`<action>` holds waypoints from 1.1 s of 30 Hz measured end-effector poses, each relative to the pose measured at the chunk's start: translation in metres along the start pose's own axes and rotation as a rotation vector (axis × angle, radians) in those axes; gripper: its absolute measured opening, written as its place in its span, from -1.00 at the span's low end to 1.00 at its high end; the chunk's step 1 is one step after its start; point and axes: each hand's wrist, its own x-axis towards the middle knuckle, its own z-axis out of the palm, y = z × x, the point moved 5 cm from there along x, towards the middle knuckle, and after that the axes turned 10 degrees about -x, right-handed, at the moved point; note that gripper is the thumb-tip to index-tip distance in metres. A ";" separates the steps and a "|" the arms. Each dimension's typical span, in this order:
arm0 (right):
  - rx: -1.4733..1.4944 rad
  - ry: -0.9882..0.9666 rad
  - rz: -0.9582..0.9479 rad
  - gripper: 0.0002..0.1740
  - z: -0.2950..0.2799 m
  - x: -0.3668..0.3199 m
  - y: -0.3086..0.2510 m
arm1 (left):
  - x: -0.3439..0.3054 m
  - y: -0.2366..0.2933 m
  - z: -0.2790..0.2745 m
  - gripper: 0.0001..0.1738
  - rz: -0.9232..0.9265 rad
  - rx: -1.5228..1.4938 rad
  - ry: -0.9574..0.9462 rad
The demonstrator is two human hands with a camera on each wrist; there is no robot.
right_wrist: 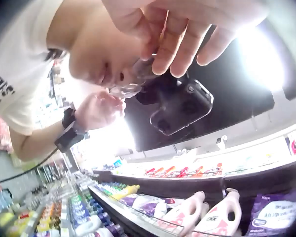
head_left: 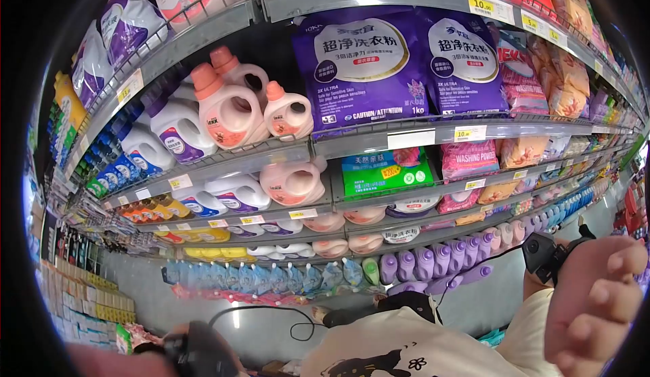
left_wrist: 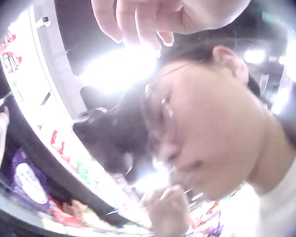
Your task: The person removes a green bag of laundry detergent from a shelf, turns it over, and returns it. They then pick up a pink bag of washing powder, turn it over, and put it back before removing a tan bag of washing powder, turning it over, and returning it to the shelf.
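My right hand [head_left: 596, 302] is raised at the right edge of the head view, its fingers loosely bent with nothing in them. In the right wrist view the same hand [right_wrist: 182, 34] hangs over the face with its fingers relaxed. The left hand [head_left: 115, 363] shows as a blur at the bottom left of the head view. From the left wrist view, that hand [left_wrist: 172, 17] is up beside the head, fingers loosely bent around nothing. Both hands are apart from the shelves. Ahead stand pink detergent bottles [head_left: 233, 109] and purple washing powder bags [head_left: 365, 72].
Shelves [head_left: 433, 135] curve across the aisle, stocked with white bottles [head_left: 183, 133], pink powder bags [head_left: 525, 82] and a green pack [head_left: 386, 174]. Purple bottles [head_left: 423, 265] line the bottom. A black cable [head_left: 267, 309] trails in front of the floor.
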 end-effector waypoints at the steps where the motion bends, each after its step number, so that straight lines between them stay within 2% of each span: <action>1: -0.055 0.032 0.070 -0.86 0.006 -0.001 -0.006 | -0.017 -0.015 0.021 -0.78 0.099 -0.156 0.060; 2: -0.107 0.059 0.141 -0.85 0.013 -0.002 -0.011 | -0.039 -0.017 0.024 -0.77 0.044 -0.056 -0.026; 4: -0.072 0.078 0.125 -0.87 0.013 -0.007 -0.010 | -0.052 -0.016 0.027 -0.77 0.015 0.028 -0.132; 8: -0.021 0.101 0.092 -0.89 0.014 -0.015 -0.008 | -0.040 -0.024 0.060 -0.80 0.120 -0.014 -0.193; 10: 0.007 0.127 0.085 -0.90 0.017 -0.018 -0.006 | -0.040 -0.024 0.060 -0.81 0.134 -0.116 -0.227; 15: 0.119 0.273 0.010 -0.92 0.030 -0.033 -0.001 | -0.063 -0.037 0.071 -0.80 0.024 -0.084 -0.211; 18: 0.247 0.296 0.055 -0.92 0.063 -0.064 0.001 | -0.096 -0.075 0.122 -0.92 -0.853 0.304 -0.875; 19: 0.316 0.242 0.129 -0.92 0.084 -0.077 0.006 | -0.121 -0.094 0.120 -0.89 -0.822 0.025 -0.531; 20: 0.387 0.144 0.240 -0.92 0.110 -0.087 0.015 | -0.147 -0.110 0.118 -0.86 -0.703 -0.258 -0.245; 21: 0.448 -0.030 0.450 -0.96 0.140 -0.099 0.027 | -0.178 -0.135 0.130 -0.77 -0.913 -0.256 -0.360; 23: 0.643 -0.194 0.652 -0.91 0.212 -0.144 0.047 | -0.239 -0.171 0.159 -0.79 -1.116 -0.236 -0.204; 24: 0.748 -0.322 0.908 -0.88 0.248 -0.173 0.054 | -0.266 -0.188 0.172 -0.78 -1.211 -0.240 -0.150; 25: 0.844 -0.360 1.099 -0.84 0.279 -0.204 0.063 | -0.295 -0.207 0.185 -0.76 -1.303 -0.248 -0.097; 26: 1.020 -0.254 1.270 -0.81 0.312 -0.244 0.072 | -0.326 -0.227 0.196 -0.74 -1.317 -0.235 -0.047; 28: 0.928 -0.252 1.515 -0.79 0.365 -0.324 0.100 | -0.397 -0.273 0.224 -0.68 -1.350 -0.198 0.052; 29: 0.752 -0.271 1.522 -0.78 0.379 -0.348 0.110 | -0.423 -0.296 0.234 -0.64 -1.365 -0.168 0.105; 30: 0.796 -0.234 1.644 -0.73 0.397 -0.371 0.117 | -0.429 -0.313 0.239 -0.58 -1.356 -0.085 0.098; 31: 0.716 -0.285 1.657 -0.68 0.415 -0.394 0.125 | -0.434 -0.329 0.243 -0.53 -1.346 -0.001 0.092; 33: 0.291 -0.452 1.467 -0.64 0.437 -0.415 0.140 | -0.457 -0.362 0.253 -0.43 -1.287 0.238 0.073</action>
